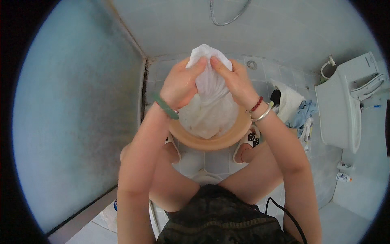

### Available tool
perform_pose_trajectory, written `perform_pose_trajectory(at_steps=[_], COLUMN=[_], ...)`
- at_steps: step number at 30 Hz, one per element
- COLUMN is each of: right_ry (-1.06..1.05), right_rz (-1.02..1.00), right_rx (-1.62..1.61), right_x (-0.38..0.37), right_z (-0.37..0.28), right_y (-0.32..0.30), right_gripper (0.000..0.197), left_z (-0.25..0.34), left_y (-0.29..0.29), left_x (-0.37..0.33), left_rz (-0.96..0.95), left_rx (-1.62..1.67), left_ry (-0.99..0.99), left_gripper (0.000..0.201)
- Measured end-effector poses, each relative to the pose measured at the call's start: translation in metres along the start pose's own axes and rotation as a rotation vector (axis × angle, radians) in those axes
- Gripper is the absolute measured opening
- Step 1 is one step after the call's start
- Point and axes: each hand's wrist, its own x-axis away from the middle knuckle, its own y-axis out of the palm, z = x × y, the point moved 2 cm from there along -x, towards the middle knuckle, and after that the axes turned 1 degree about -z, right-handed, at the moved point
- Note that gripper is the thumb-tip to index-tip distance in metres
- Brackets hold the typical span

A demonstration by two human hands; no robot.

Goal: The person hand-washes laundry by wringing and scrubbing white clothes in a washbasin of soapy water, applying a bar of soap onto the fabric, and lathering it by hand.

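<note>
A wet white cloth [212, 83] is stretched between my two hands, bunched at the top and hanging down into a tan basin [203, 144]. My left hand [178, 83], below a green bangle, grips its left side with the thumb on top. On the right side my right hand [239, 83] pinches it the same way; a red bead bracelet and a silver bangle circle that wrist. Whitish, sudsy water and pale fabric [207, 120] fill the basin beneath. Folds hide most of my fingertips.
The basin stands on grey floor tiles between my slippers [248, 142]. To the right lies a heap of clothes [300, 112], near a white ceramic fixture [337, 110] and bottles [344, 177]. A frosted glass panel [77, 114] rises at left; a shower hose [229, 20] hangs ahead.
</note>
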Motion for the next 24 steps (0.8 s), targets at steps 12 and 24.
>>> perform_pose_trajectory(at_steps=[12, 24], right_ry=[-0.581, -0.640], right_rz=[0.318, 0.290], right_rx=[0.211, 0.629], right_x=[0.011, 0.046], right_z=[-0.038, -0.039], right_y=[0.031, 0.055], right_gripper=[0.027, 0.024], left_z=[-0.011, -0.063], left_y=[-0.021, -0.023], left_x=[-0.009, -0.012], left_rz=[0.096, 0.179], left_rx=[-0.671, 0.415], left_ry=[0.621, -0.117], left_gripper=[0.025, 0.031])
